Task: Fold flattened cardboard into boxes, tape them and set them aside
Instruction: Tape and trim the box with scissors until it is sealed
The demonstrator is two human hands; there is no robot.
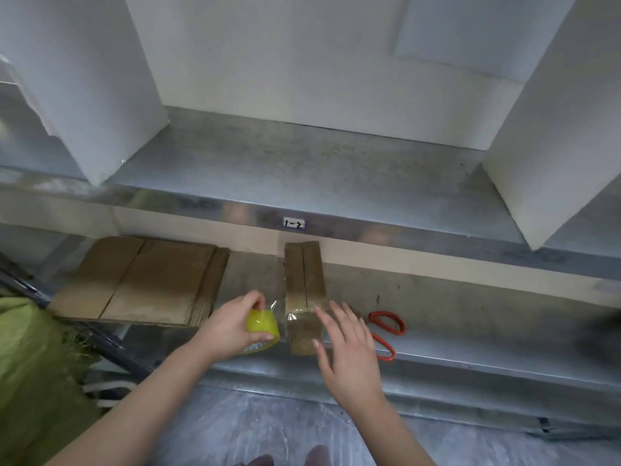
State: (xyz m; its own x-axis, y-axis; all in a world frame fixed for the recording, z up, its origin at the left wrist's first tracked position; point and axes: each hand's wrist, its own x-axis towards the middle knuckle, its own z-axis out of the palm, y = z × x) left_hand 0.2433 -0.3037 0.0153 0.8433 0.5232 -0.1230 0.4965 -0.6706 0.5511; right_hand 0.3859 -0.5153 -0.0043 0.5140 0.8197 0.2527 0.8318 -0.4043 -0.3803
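**Step in hand (judged): taping the seam of the folded box.**

- The box lies lengthwise on the lower shelf, centre of view, with the seam on top. Its near end overhangs the shelf's front edge.
- The tape roll, yellow core, is gripped by the left hand. Thumb and fingers are curled round it, just left of the box's near end.
- A clear strip runs from the roll to the box's near top edge.
- The right hand is flat, with straight, spread fingers that hold nothing. The fingertips lie at the box's near right edge. Firm contact cannot be confirmed.

**Procedure (recommended):**
1. The box should be pinned w/ the flat right hand so it does not slide.
2. The strip should be kept taut and centred on the seam, then pressed down from near to far to avoid wrinkles.
3. The scissors, orange-handled and just right of the right hand, are within reach for the cut.

**Surface and room:**
- Both shelves are bare galvanised metal, so a light box is likely to slip.
- The flattened cardboard lies at the left of the lower shelf.
- The upper shelf bears tall white panels left and right, plus a small label on its front edge.
- A green cloth sits near left.
- The floor is grey.
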